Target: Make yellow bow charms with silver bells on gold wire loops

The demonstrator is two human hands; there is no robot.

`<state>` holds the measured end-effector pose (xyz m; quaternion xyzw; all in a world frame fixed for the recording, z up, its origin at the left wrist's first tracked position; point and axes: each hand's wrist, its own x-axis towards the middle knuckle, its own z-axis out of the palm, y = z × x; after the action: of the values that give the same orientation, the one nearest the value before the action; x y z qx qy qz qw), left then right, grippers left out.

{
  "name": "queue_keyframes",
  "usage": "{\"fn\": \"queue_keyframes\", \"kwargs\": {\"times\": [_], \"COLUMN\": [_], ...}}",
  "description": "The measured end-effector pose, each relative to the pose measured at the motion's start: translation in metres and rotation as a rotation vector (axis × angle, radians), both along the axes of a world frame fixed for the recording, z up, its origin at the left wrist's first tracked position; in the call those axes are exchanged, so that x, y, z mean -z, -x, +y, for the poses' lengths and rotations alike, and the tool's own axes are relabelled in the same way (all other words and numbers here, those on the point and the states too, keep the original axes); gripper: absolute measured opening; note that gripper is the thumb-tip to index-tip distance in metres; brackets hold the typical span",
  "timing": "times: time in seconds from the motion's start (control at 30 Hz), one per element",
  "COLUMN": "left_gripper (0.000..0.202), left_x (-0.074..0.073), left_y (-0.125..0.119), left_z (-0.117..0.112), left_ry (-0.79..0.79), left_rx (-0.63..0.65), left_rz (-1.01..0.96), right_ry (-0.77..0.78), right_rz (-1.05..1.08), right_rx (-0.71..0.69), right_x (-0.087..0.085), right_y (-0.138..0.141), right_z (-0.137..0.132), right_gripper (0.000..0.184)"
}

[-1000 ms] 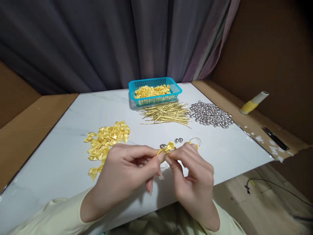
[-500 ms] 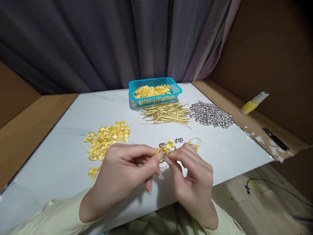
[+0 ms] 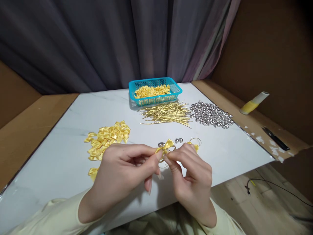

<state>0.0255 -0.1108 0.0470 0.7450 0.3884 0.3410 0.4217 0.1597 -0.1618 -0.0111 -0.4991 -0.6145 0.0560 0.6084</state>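
Note:
Between my hands, above the table, is a yellow satin bow (image 3: pixel 168 144) with a looped gold tie (image 3: pixel 174 148) on it. My left hand (image 3: pixel 129 166) pinches the bow between thumb and forefinger. The thumb and forefinger of my right hand (image 3: pixel 192 173) close on the gold tie; its end is hidden by the fingertips. Behind them lie a few silver beads (image 3: pixel 179 140). Another yellow bow (image 3: pixel 195 146) with a thin gold loop (image 3: pixel 198 140) lies just beyond my right hand, partly covered by it. A heap of yellow bows (image 3: pixel 107 137) spreads left of my left hand.
At the back stands a blue basket (image 3: pixel 179 89) of yellow ribbon pieces. In front of it lie gold ties (image 3: pixel 168 112), with a pile of silver beads (image 3: pixel 211 114) to their right. A roll (image 3: pixel 254 103) and black-handled snips (image 3: pixel 275 137) sit on the right-hand cardboard.
Both hands, with the bow and gold tie, have shifted very slightly left. Their pinch stays the same, and the things on the table have not moved.

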Motion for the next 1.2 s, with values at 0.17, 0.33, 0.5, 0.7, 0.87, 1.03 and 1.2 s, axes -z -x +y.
{"fn": "queue_keyframes", "kwargs": {"times": [0.17,0.33,0.5,0.7,0.87,1.03,1.2], "left_gripper": [0.026,0.026,0.027,0.026,0.026,0.026,0.026], "left_x": [0.0007,0.0002,-0.0007,0.0017,0.0017,0.0012,0.0018], "left_y": [-0.0001,-0.0037,-0.0028,0.0,-0.0024,-0.0023,-0.0008], "left_z": [-0.0009,-0.0047,-0.0028,0.0006,-0.0017,-0.0031,-0.0004], "left_ry": [0.006,0.028,0.021,0.009,0.017,0.015,0.007], "left_rx": [0.019,-0.047,-0.011,0.028,-0.015,-0.029,0.021], "left_rz": [-0.023,-0.066,-0.053,-0.047,-0.085,-0.088,-0.051], "right_ry": [-0.012,-0.014,-0.024,-0.033,-0.038,-0.04,-0.043], "right_rz": [0.005,0.002,0.0,0.009,0.011,0.014,0.011], "right_rx": [-0.007,-0.009,-0.009,-0.022,-0.028,-0.025,-0.03], "right_x": [0.0011,0.0004,0.0003,0.0021,0.0028,0.0034,0.004], "right_y": [-0.0005,-0.0001,-0.0001,-0.0009,-0.0011,-0.0016,-0.0015], "right_z": [0.001,0.0025,0.0018,0.0019,0.0035,0.0037,0.004], "right_gripper": [0.023,0.023,0.024,0.023,0.023,0.023,0.023]}}
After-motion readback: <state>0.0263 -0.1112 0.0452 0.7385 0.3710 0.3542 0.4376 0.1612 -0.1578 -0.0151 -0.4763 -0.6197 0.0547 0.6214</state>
